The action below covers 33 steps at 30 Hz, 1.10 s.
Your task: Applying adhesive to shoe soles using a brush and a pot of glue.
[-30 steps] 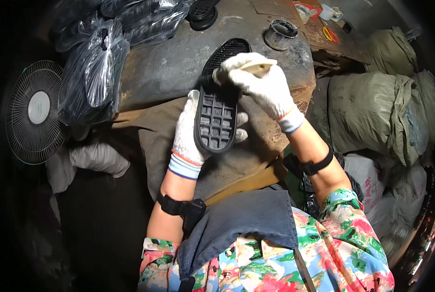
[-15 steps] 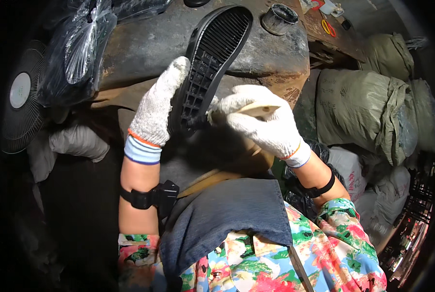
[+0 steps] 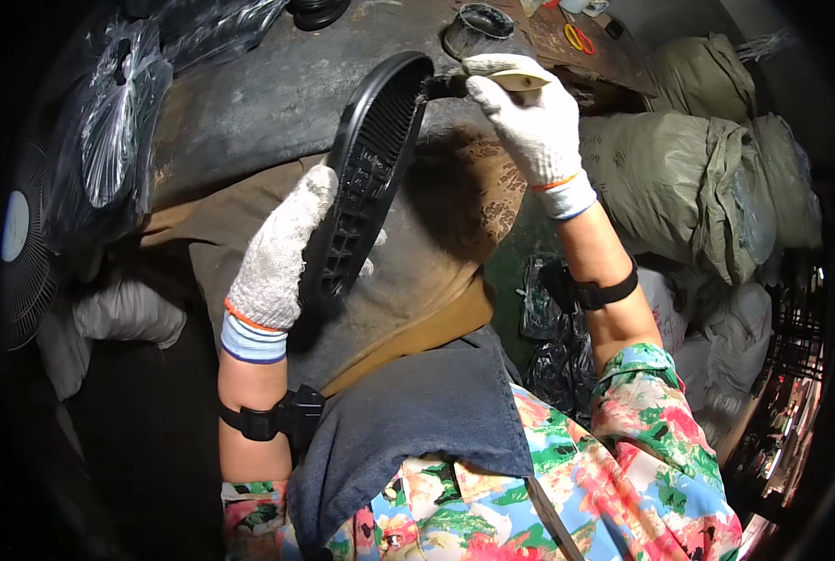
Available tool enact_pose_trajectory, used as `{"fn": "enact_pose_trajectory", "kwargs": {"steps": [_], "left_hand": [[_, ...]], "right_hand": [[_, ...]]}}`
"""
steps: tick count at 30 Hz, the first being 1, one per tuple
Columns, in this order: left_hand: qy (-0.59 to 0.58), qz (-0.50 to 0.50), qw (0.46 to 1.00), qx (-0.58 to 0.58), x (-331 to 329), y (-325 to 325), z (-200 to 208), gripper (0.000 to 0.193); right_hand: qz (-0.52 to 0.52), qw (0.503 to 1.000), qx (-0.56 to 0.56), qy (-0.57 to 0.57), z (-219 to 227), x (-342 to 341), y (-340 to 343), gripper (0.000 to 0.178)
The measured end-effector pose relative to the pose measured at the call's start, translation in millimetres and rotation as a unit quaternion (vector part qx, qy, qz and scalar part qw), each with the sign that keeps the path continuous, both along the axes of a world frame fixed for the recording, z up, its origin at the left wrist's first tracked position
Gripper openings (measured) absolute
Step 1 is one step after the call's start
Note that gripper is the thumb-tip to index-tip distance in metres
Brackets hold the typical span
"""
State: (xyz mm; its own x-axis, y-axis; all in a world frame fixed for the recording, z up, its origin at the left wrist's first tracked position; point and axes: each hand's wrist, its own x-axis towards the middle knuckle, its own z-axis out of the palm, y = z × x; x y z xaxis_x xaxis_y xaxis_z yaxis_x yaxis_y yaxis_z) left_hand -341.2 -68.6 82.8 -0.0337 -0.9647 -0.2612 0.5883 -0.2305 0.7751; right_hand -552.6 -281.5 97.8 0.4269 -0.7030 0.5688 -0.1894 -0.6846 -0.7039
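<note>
A black shoe sole (image 3: 372,154) is held up over my lap, its ribbed and gridded side facing me. My left hand (image 3: 282,248), in a white knit glove, grips it by the lower left edge, thumb in front and some fingertips showing behind. In my gloved right hand (image 3: 537,126) is a brush (image 3: 518,80) with a pale handle. Its dark bristle end meets the sole's right rim near the upper end. Just beyond that hand, a grimy dark pot (image 3: 478,30) stands on the worn work surface (image 3: 258,103).
Clear plastic bags of dark items (image 3: 118,140) lie at the far left, above a fan (image 3: 20,234). Scissors (image 3: 579,39) rest on a wooden table at the far right. Stuffed green sacks (image 3: 660,178) stand to the right. A dark cloth (image 3: 417,421) covers my lap.
My right hand has moved the brush from the sole's lower right side up to its upper right rim. The whole view has shifted, and the sole sits lower and further left.
</note>
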Motion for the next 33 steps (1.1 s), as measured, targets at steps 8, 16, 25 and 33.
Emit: {"fn": "enact_pose_trajectory", "kwargs": {"steps": [8, 16, 25, 33], "left_hand": [[0.155, 0.019, 0.986, 0.053, 1.8, 17.2, -35.4, 0.060], [0.406, -0.009, 0.914, 0.007, 5.5, -1.0, -39.6, 0.069], [0.421, 0.009, 0.906, -0.037, -6.4, -0.8, -47.8, 0.070], [0.477, 0.023, 0.875, -0.077, -7.5, 9.0, -55.1, 0.068]], "right_hand": [[-0.001, 0.963, -0.225, 0.151, 2.7, 13.0, -7.4, 0.012], [0.060, 0.948, -0.294, 0.104, -4.0, 67.4, -25.8, 0.015], [-0.069, 0.997, -0.010, -0.037, -59.7, 58.3, -2.8, 0.017], [0.134, 0.990, -0.026, -0.031, -30.9, 69.0, 39.0, 0.019]]}}
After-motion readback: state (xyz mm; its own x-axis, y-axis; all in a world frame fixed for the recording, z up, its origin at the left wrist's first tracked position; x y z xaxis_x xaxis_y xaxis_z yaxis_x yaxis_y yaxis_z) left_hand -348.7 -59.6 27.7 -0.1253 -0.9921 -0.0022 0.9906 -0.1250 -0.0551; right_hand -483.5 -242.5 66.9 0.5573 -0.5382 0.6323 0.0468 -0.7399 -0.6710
